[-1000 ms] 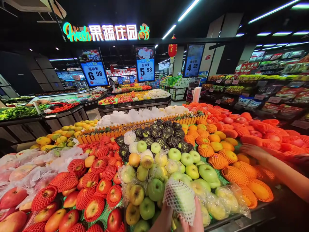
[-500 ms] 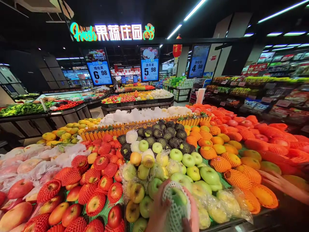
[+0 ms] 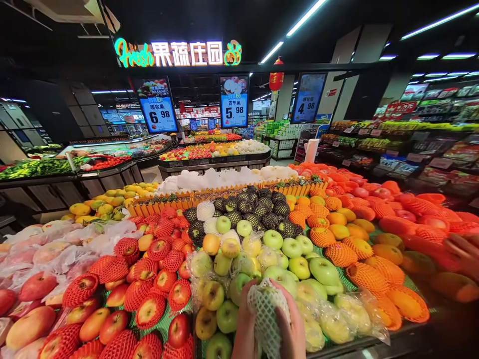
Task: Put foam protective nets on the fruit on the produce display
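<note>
At the bottom middle of the head view, a green apple in a white foam net (image 3: 267, 309) is held upright between my two hands. My left hand (image 3: 245, 321) wraps its left side. My right hand (image 3: 292, 324) grips it from the right, thumb pressed on the front of the net. The net now covers nearly all of the apple, with its lower end hanging down. Just beyond my hands lie loose green apples (image 3: 227, 316) and several pale fruits in clear plastic (image 3: 339, 321).
Red apples in red nets (image 3: 149, 311) lie left, oranges in orange nets (image 3: 368, 276) right. Dark fruits in black nets (image 3: 258, 207) sit behind the green apples. Another person's hand (image 3: 464, 249) is at the right edge. Price screens (image 3: 234, 102) hang above.
The net has closed over the apple's top, which showed bare before. My hands have come round both sides of it. The other person's hand has moved right and up, away from the oranges.
</note>
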The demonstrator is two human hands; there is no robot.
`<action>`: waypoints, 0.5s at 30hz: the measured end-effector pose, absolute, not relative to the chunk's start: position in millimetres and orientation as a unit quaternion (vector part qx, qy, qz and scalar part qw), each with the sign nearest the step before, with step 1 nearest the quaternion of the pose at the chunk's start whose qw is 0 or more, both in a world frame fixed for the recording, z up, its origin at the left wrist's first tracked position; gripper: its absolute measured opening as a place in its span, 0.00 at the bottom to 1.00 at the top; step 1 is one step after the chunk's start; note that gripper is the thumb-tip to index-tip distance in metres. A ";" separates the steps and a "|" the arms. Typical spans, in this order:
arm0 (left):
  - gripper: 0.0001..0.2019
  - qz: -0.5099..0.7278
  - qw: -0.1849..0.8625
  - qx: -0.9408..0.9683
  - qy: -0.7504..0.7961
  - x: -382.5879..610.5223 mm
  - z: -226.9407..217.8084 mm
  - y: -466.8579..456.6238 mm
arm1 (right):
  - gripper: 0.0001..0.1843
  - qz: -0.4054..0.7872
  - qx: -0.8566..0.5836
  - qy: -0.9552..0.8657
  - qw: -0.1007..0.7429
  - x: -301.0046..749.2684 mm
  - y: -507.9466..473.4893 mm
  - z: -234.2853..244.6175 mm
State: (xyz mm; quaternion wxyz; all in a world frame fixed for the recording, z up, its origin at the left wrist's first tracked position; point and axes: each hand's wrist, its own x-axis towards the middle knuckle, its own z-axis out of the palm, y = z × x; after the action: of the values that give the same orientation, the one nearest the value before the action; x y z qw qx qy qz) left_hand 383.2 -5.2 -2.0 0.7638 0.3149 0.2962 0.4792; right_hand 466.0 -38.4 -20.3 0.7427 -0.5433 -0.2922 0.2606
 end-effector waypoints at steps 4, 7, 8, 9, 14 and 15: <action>0.44 0.477 0.734 0.374 0.307 381.2 -13.5 1.3 | 0.37 0.381 -0.542 -0.198 0.722 478.8 -33.2 -20.0; 0.44 0.449 0.727 0.407 0.323 375.6 -18.5 7.3 | 0.39 0.416 -0.544 -0.192 0.703 483.0 -29.1 -11.2; 0.45 0.440 0.721 0.430 0.318 373.5 -19.9 9.2 | 0.37 0.421 -0.542 -0.201 0.699 484.4 -27.9 -8.3; 0.46 0.431 0.714 0.458 0.309 371.6 -21.0 10.7 | 0.36 0.424 -0.542 -0.213 0.693 486.1 -26.7 -6.1; 0.49 0.399 0.693 0.526 0.289 367.2 -23.5 10.2 | 0.33 0.431 -0.551 -0.277 0.658 498.9 -23.1 -6.0; 0.50 0.400 0.693 0.525 0.291 367.7 -23.9 8.7 | 0.33 0.432 -0.554 -0.287 0.651 500.9 -22.9 -6.1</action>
State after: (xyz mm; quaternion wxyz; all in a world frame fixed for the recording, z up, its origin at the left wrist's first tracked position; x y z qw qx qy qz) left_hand 367.7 8.7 -23.9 0.6931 0.5248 0.2909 0.3996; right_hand 500.9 -22.9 -6.1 0.6512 -0.5536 -0.2870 0.4324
